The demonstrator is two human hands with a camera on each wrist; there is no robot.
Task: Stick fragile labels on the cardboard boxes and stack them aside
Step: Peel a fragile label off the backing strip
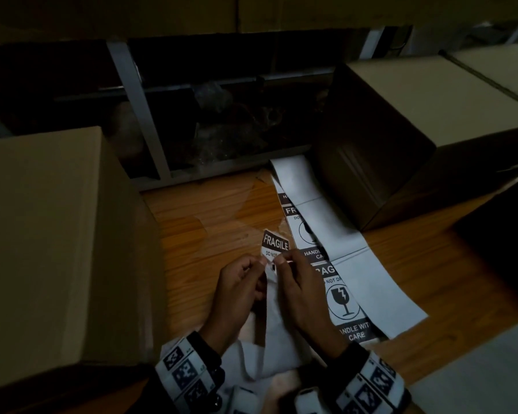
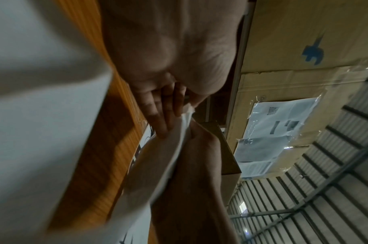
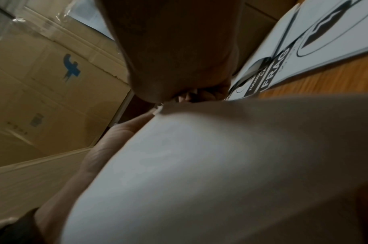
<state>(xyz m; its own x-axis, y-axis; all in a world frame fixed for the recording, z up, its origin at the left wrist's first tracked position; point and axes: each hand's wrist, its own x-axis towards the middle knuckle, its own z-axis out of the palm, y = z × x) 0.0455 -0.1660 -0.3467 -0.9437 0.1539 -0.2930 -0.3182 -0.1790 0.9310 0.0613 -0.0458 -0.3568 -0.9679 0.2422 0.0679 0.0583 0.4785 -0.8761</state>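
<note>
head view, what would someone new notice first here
First, the two hands, left and right, meeting at the centre and pinching a FRAGILE label above the wooden table. Just right of them lies a white strip of more labels. Cardboard boxes flank the scene, one at left and one at upper right.

Label strips (image 1: 335,264) lie on table (image 1: 210,222) between two boxes (image 1: 42,234).

Both hands (image 2: 168,105) pinch white label sheet (image 2: 157,161).
</note>
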